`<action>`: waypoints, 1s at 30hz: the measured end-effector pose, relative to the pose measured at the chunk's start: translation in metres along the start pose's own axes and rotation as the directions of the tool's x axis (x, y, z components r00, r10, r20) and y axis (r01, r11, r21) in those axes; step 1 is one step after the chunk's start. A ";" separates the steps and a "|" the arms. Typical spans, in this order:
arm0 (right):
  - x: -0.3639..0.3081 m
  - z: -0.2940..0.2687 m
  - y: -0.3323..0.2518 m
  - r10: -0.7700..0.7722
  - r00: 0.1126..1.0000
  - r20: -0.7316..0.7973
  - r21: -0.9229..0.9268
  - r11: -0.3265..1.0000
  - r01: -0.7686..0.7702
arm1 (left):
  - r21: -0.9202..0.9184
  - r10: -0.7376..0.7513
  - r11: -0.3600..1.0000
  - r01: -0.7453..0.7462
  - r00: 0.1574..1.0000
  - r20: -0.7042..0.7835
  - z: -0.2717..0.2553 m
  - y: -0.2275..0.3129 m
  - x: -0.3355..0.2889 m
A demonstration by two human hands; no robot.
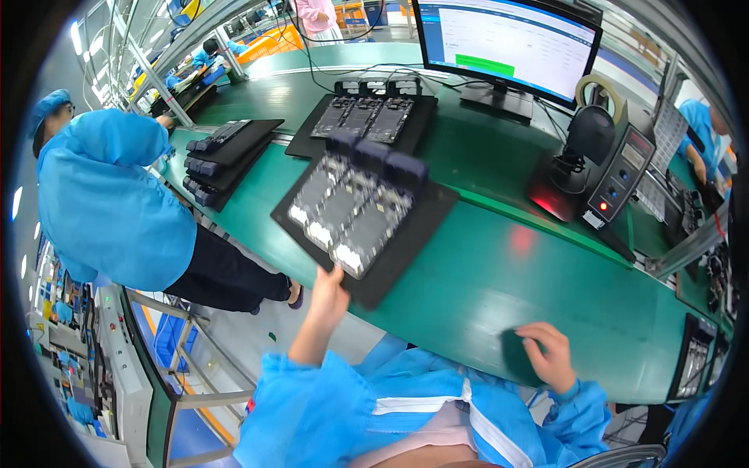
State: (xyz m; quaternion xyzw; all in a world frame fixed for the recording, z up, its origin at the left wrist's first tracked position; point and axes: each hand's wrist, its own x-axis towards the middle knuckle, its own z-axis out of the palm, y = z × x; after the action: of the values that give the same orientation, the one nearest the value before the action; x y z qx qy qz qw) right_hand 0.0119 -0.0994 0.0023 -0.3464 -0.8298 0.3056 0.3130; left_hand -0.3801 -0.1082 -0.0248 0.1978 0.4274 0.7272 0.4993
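Note:
A circuit board panel (351, 207) with dark block-shaped connectors along its far edge lies tilted on a black pad (406, 249) at the middle of the green bench. My left hand (328, 300) is at the panel's near corner, its fingers closed on the edge. Over the bench's near right part is my right hand (550, 355), with its fingers loosely bent, the thumb apart and nothing in it. Behind the held panel, another circuit board panel (363, 117) rests on its own black pad.
Black pads with boards are stacked (226, 160) at the left. A monitor (511, 47), a black scanner on a stand (585, 136) and a control box with knobs (620, 175) stand at the back right. A co-worker in blue (113, 195) stands on the left. More boards (692, 359) lie far right.

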 end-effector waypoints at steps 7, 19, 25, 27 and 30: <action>0.071 0.062 -0.020 0.580 0.751 0.314 0.829 0.217 -0.515 | 0.241 -0.439 0.886 0.396 0.884 0.163 0.023 -0.051 -0.104; -0.037 -0.028 0.060 0.720 0.546 -0.429 0.710 0.642 -0.288 | 0.576 0.147 0.259 -0.776 0.621 0.770 0.083 -0.018 -0.031; -0.083 -0.080 0.086 0.586 0.458 -0.668 0.313 0.780 -0.542 | 0.671 -0.294 -0.046 -0.740 0.652 0.699 0.114 -0.067 -0.004; -0.088 -0.089 0.083 0.534 0.430 -0.728 0.187 0.758 -0.625 | 0.666 -0.293 0.067 -0.743 0.624 0.724 0.125 -0.081 -0.008; -0.090 -0.112 0.099 0.411 0.515 -0.753 0.053 0.817 -0.574 | 0.645 -0.305 0.152 -0.749 0.586 0.751 0.133 -0.086 -0.007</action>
State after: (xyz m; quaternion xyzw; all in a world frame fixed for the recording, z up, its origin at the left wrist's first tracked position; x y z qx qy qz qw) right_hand 0.1823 -0.0785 -0.0283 -0.6905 -0.5238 0.1296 0.4817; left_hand -0.2345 -0.0460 -0.0201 0.8186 0.4817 0.1962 0.2435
